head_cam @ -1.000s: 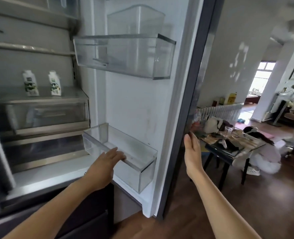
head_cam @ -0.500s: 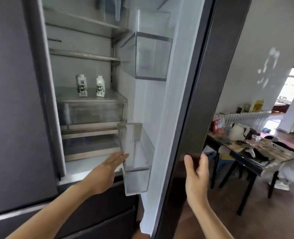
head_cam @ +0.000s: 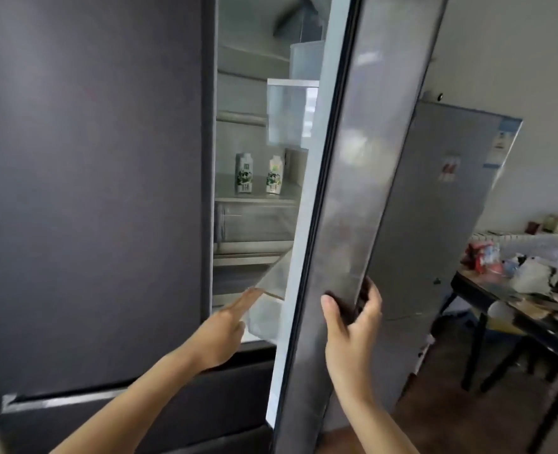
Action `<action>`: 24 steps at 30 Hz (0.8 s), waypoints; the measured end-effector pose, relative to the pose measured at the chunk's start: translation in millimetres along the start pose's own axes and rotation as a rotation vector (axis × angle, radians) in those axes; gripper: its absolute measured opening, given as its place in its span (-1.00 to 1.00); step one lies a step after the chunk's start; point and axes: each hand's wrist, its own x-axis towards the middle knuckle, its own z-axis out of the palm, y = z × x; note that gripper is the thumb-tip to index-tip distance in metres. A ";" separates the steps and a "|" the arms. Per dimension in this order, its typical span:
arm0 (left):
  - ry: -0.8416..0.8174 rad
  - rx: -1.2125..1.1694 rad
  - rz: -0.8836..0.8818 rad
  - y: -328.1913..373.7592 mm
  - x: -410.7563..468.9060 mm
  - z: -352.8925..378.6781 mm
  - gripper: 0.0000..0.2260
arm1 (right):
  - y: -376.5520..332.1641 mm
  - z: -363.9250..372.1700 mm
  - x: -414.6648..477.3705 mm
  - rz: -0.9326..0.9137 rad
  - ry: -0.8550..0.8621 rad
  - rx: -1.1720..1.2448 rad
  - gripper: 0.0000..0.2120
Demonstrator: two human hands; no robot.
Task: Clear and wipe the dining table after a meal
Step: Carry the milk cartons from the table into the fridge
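I stand at a dark fridge whose right door is swung most of the way closed. My right hand presses flat on the door's outer face, thumb on the front and fingers at its edge. My left hand reaches into the narrow gap, fingers straight, touching the clear lower door bin. Two small milk cartons stand on a shelf inside. The dining table, dark-topped and cluttered with leftovers, is at the far right.
The fridge's left door is closed and fills the left side. A second, silver fridge stands behind the open door. A white railing runs behind the table. Wooden floor lies under the table.
The right fridge door has swung further towards closed, narrowing the gap. My right hand moved onto the door's outer face and my left hand stayed at the lower bin.
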 end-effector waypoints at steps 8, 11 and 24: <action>0.053 -0.006 -0.080 -46.9 -22.4 -27.8 -0.41 | -14.0 95.2 -10.8 -0.077 0.000 -0.205 -0.28; 0.061 -0.018 -0.135 -63.5 -24.0 -40.0 -0.43 | -14.0 127.1 -9.0 -0.077 -0.029 -0.323 -0.35; 0.121 -0.250 -0.338 -95.4 -16.4 -61.8 -0.45 | -5.4 208.9 31.3 0.063 -0.531 -0.349 -0.39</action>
